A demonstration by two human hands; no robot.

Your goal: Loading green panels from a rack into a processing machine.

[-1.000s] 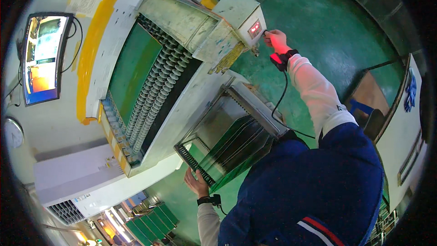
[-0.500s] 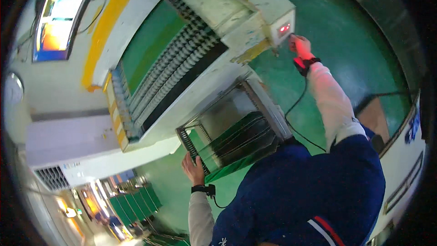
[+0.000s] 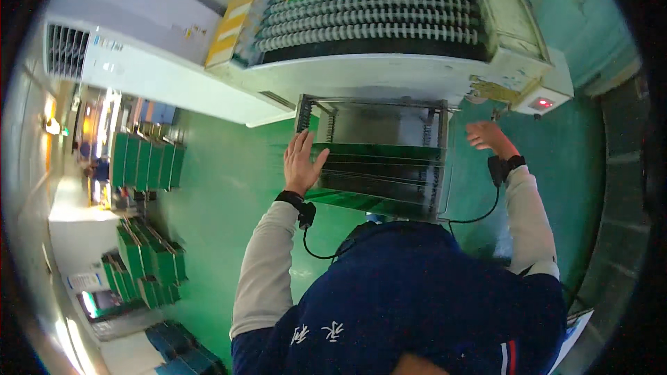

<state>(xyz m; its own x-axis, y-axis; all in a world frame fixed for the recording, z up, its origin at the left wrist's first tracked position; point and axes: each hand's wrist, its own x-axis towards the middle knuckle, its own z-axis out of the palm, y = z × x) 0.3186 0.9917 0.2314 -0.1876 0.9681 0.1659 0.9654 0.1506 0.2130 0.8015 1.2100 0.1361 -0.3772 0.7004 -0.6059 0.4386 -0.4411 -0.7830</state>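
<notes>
The rack of green boards stands on the floor against the machine. The left hand lies open and flat on its left frame; the right hand hovers open beside its right side, below the control box. Next, I judge, both hands need a firm hold on the frame.

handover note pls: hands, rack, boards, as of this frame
Left hand: open, flat against the left side of the metal rack, fingers spread, gripping nothing.
Right hand: open, in the air right of the rack and below the small control box with the red light, touching nothing. Both wrists carry a black strap with a cable.
Rack stands at the machine outlet and holds several green boards in its slots; upper slots look unfilled.
More green racks stand on the floor to the left.
Done: rack at the outlet, partly filled. Left: cannot tell from this view.
</notes>
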